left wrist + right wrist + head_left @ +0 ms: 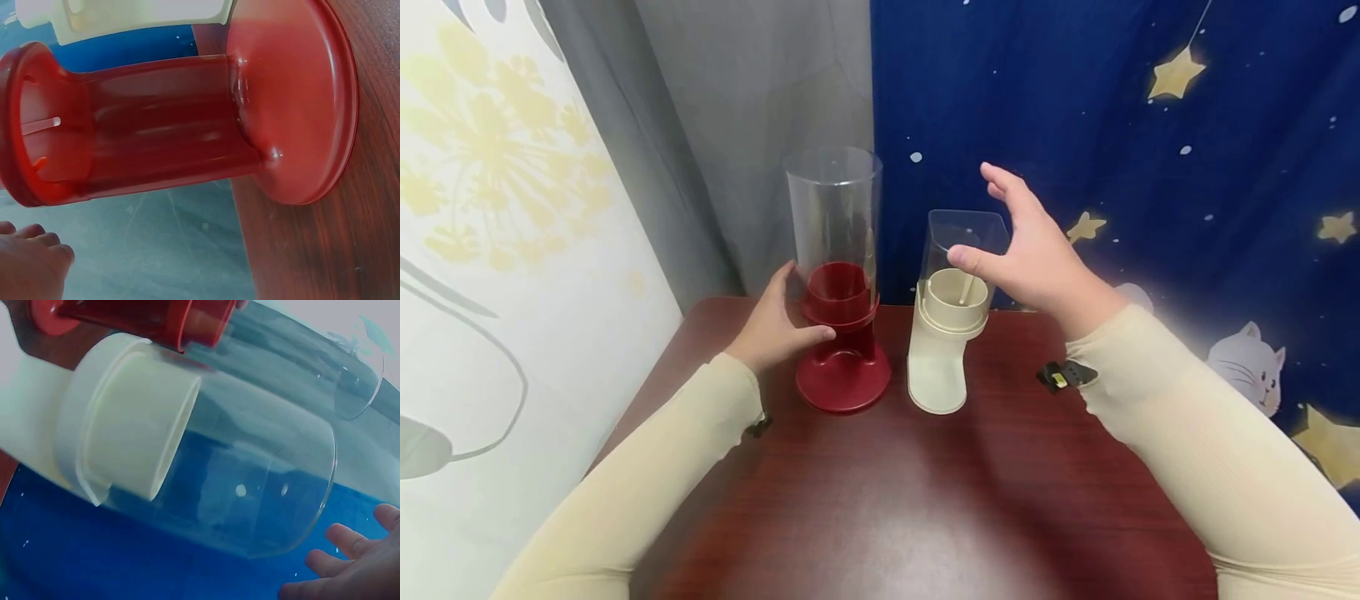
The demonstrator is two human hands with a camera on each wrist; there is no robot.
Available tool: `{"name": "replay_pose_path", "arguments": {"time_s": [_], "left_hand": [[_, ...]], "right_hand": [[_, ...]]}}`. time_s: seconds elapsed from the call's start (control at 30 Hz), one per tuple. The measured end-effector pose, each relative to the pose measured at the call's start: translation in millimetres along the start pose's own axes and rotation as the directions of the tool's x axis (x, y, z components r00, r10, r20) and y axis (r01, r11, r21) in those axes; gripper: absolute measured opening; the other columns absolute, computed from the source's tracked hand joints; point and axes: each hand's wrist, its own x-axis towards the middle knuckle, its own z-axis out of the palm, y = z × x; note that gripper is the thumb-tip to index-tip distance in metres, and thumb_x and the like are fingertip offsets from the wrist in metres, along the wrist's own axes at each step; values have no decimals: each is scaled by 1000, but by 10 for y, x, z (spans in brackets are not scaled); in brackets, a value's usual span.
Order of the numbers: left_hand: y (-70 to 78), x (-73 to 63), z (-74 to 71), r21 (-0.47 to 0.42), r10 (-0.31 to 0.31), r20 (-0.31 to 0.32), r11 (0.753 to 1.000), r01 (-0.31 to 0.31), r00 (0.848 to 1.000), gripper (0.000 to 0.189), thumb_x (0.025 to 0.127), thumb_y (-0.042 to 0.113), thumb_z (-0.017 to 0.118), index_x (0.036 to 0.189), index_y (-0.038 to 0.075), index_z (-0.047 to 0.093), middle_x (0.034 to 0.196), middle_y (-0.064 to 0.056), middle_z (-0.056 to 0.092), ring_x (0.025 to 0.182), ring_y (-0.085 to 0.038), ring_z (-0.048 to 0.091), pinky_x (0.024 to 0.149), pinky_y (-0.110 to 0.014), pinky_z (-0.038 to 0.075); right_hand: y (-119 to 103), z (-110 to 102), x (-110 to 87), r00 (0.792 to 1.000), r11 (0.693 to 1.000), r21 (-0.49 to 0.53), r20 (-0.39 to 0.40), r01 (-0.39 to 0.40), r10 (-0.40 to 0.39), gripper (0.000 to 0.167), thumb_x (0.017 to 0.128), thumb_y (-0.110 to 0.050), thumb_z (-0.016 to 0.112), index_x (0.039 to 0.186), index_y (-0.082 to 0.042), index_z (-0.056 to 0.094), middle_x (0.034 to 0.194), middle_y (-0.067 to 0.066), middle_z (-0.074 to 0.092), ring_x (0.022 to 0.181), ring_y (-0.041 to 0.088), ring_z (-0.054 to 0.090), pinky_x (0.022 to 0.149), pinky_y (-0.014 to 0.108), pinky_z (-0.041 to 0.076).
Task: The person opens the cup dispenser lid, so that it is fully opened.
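Note:
On the table stands a red dispenser stand [844, 385] with a tall clear round tube [831, 204] upright in its ring. To its right is a smaller cream dispenser stand [937, 379], topped by a shorter clear tube [955, 229]. My left hand [767, 329] is beside the red stand's ring, thumb and fingers spread; the left wrist view shows a gap between them. Around the upper right of the shorter tube, my right hand [1041, 250] spreads its fingers and thumb. It holds nothing; whether the thumb touches the tube I cannot tell.
Both stands are near the back edge of the dark red wooden table [820, 508]. Behind it hang a grey curtain [760, 108] and a blue starry curtain [1075, 92]. A patterned white surface [512, 250] rises at the left.

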Motion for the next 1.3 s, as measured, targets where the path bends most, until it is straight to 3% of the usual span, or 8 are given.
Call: {"name": "replay_pose_path", "arguments": {"time_s": [0.17, 0.4, 0.53, 0.77, 1.3], "left_hand": [[-15, 50, 46, -82, 13, 8, 997, -12, 1000, 125, 79, 40, 93, 170, 19, 9, 169, -9, 32, 154, -33, 36, 116, -58, 45], [-71, 100, 138, -166, 32, 15, 986, -29, 999, 116, 80, 32, 93, 166, 17, 16, 160, -11, 42, 146, -30, 46, 116, -54, 47], [-98, 119, 173, -166, 40, 1, 985, -39, 999, 108, 81, 30, 92, 162, 15, 23, 157, -11, 46, 143, -30, 48, 116, -54, 47], [-129, 119, 207, -190, 16, 2, 982, -15, 1000, 113, 78, 31, 94, 164, 19, 21, 159, -10, 45, 145, -31, 47, 114, -55, 49], [-150, 122, 246, -250, 18, 20, 968, -12, 1000, 104, 80, 31, 93, 160, 16, 27, 155, -11, 49, 140, -32, 52, 114, -54, 48]], "right_hand": [[-104, 76, 121, 1000, 999, 30, 23, -18, 18, 105, 86, -54, 83, 168, -38, 20, 174, 1, 27, 161, 22, 24, 126, 67, 22], [-230, 178, 260, 997, 999, -3, 60, -52, 52, 108, 85, -61, 81, 168, -40, 16, 175, -2, 24, 161, 19, 22, 128, 60, 24], [-316, 212, 330, 995, 999, 2, 84, -53, 52, 110, 84, -64, 80, 168, -40, 14, 175, -3, 23, 162, 19, 21, 128, 59, 24], [-422, 290, 433, 988, 998, 28, 143, -63, 58, 112, 84, -64, 80, 168, -43, 10, 176, -2, 22, 162, 25, 24, 124, 60, 32], [-622, 495, 680, 989, 990, 132, 143, -47, 28, 110, 86, -57, 82, 168, -41, 9, 175, -1, 24, 159, 20, 30, 125, 51, 36]]}}
